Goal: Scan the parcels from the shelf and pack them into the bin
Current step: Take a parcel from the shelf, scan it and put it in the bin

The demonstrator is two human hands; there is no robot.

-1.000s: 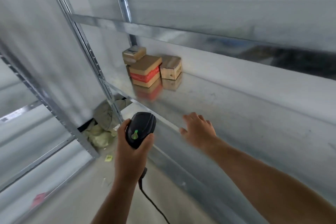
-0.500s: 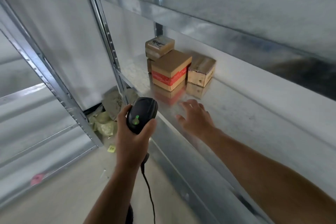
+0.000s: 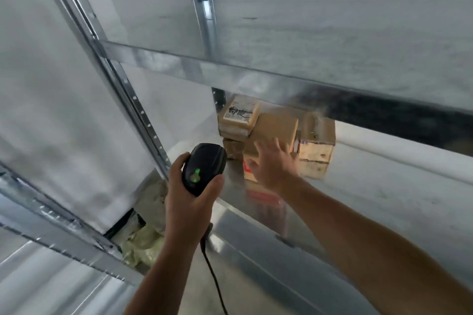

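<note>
Several brown cardboard parcels stand at the back left of a metal shelf [image 3: 384, 186]. A flat parcel with a white label [image 3: 239, 114] lies on top at the left. In the middle is a parcel with red tape [image 3: 277, 126], and a third parcel [image 3: 317, 144] stands to its right. My right hand [image 3: 273, 163] reaches in with fingers spread, just in front of the red-taped parcel, partly covering it. My left hand [image 3: 189, 199] grips a black handheld scanner [image 3: 203, 167] with a green light, held before the shelf edge.
The shelf above [image 3: 281, 77] overhangs the parcels closely. A perforated upright post [image 3: 143, 115] stands at the left. Crumpled plastic bags [image 3: 146, 243] lie on the floor below. The scanner cable [image 3: 215, 284] hangs down.
The view has moved closer to the shelf. My right hand has advanced along the shelf to the red-taped parcel. The scanner stays in my left hand.
</note>
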